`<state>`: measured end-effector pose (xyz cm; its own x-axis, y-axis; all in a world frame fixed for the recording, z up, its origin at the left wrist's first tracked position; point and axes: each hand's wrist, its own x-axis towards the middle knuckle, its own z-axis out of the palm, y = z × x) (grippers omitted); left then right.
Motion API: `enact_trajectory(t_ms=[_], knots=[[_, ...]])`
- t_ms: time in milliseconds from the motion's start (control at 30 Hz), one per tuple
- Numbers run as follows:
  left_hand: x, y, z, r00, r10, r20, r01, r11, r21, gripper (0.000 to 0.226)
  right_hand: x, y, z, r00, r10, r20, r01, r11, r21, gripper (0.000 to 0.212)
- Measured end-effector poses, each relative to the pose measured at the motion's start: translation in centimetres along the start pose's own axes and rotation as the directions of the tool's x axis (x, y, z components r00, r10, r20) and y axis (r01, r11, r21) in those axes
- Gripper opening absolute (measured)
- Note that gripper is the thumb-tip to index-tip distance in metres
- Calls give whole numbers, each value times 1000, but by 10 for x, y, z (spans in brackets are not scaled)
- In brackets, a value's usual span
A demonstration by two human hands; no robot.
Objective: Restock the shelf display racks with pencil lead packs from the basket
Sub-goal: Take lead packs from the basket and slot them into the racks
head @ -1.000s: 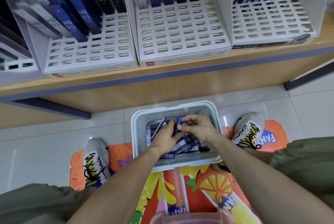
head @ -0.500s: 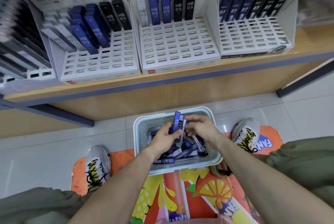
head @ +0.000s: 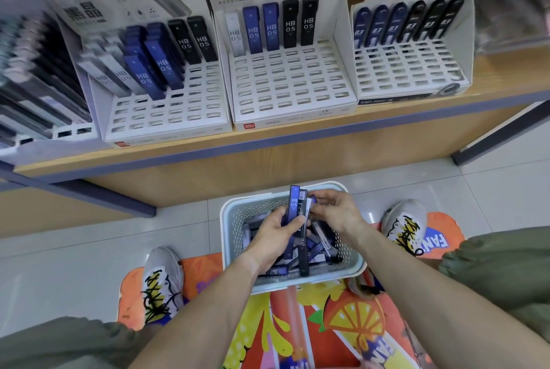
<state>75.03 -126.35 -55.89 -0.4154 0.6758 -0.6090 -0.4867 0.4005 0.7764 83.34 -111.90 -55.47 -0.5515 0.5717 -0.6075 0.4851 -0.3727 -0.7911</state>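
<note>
Head view: three white display racks (head: 293, 91) line the wooden shelf (head: 297, 142); below, a pale basket (head: 230, 219) of lead packs sits on the floor. Left hand (head: 275, 237) grips blue and black HB 0.5 packs (head: 294, 204) upright, tops toward the shelf; right hand (head: 336, 210) pinches their edge

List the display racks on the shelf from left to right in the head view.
Dark rack at the left edge → rack with many blue packs → middle rack with one row of HB 0.5 packs → right rack with 0.3 packs.
</note>
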Motion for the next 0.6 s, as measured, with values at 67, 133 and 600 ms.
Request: enact_trajectory(t_ms=[67,133,600], knots=[[1,2,2,1000,14,1,-14,1000,25,19,0,0,0,999,29,-23,-28,997,68,24],[3,5,3,1000,17,12,-17,999,51,18,1,-1,0,998,56,-37,-51,990,130,20],[-10,14,-18,995,-94,-27,89,984,-152,19,0,-16,-12,962,-104,-254,135,985,110,27]])
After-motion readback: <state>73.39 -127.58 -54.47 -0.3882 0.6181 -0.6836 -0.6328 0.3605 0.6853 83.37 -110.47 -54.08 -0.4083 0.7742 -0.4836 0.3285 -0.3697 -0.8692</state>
